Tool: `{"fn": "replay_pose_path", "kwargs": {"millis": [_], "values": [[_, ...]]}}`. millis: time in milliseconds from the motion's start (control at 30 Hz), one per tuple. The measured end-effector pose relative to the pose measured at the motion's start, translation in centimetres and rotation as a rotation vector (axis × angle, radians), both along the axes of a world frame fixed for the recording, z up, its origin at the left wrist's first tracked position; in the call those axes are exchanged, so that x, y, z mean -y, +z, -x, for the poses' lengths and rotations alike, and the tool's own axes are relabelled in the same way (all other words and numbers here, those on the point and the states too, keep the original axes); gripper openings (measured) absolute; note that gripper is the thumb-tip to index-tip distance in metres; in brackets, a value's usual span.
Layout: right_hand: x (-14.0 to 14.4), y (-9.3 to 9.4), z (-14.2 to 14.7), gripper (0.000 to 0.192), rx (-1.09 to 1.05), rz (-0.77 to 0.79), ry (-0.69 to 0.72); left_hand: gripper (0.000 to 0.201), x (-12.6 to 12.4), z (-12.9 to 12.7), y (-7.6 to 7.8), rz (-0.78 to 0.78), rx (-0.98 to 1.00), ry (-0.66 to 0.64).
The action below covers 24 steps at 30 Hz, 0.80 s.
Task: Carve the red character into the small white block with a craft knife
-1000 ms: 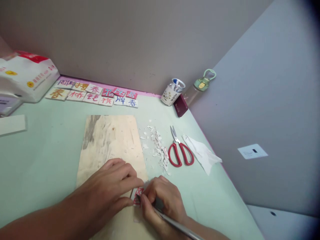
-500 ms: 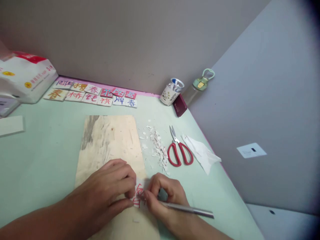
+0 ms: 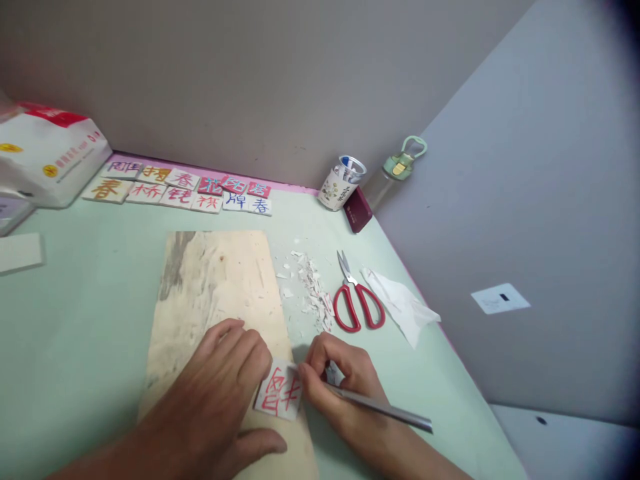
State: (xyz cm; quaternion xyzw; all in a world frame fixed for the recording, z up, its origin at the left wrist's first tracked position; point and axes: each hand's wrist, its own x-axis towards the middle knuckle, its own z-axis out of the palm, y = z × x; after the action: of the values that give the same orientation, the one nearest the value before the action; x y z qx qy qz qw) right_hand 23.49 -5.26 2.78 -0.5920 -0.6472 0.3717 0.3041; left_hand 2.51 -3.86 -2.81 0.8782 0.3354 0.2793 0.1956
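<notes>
A small white tile [image 3: 279, 393] with red hand-drawn characters lies tilted on the wooden board [image 3: 245, 277], near its right edge. My left hand [image 3: 220, 387] rests on the board, its fingertips at the tile's left edge and its thumb spread away below, so it is open. In my right hand [image 3: 345, 380], just right of the tile, is a slim silver-handled craft knife [image 3: 385, 408], held like a pen. Its tip is hidden by my fingers. White shavings [image 3: 313, 290] lie scattered beside the board.
Red-handled scissors [image 3: 357, 307] and a crumpled tissue [image 3: 403, 303] lie to the right. Lettered tiles [image 3: 145, 192] line the back, near a tissue pack [image 3: 55, 157]. A can [image 3: 341, 183], a dark red box [image 3: 358, 210] and a bottle [image 3: 390, 180] stand by the wall. A blank white block [image 3: 20, 253] lies left.
My left thumb has moved down and away from the tile, opening the hand. My right hand has drawn slightly right with the craft knife, and more of the tile's red drawing shows.
</notes>
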Motion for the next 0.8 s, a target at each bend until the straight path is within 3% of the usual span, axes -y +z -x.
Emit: {"fn": "replay_pose_path", "kwargs": {"millis": [167, 433, 567, 800], "values": [[-0.1, 0.7, -0.2, 0.025, 0.012, 0.047, 0.094, 0.034, -0.1, 0.2, 0.3, 0.018, 0.01, 0.01], [0.2, 0.8, -0.2, 0.026, -0.025, 0.084, 0.12, 0.04, -0.3, 0.6, 2.2, 0.068, -0.111, 0.0], [0.2, 0.4, -0.3, 0.025, -0.083, 0.038, 0.118, 0.047, -0.2, 0.6, 2.1, 0.055, -0.149, 0.062], [0.3, -0.1, -0.2, 0.023, -0.112, 0.038, 0.118, 0.035, -0.5, 0.8, 1.6, 0.104, -0.136, 0.052]]}}
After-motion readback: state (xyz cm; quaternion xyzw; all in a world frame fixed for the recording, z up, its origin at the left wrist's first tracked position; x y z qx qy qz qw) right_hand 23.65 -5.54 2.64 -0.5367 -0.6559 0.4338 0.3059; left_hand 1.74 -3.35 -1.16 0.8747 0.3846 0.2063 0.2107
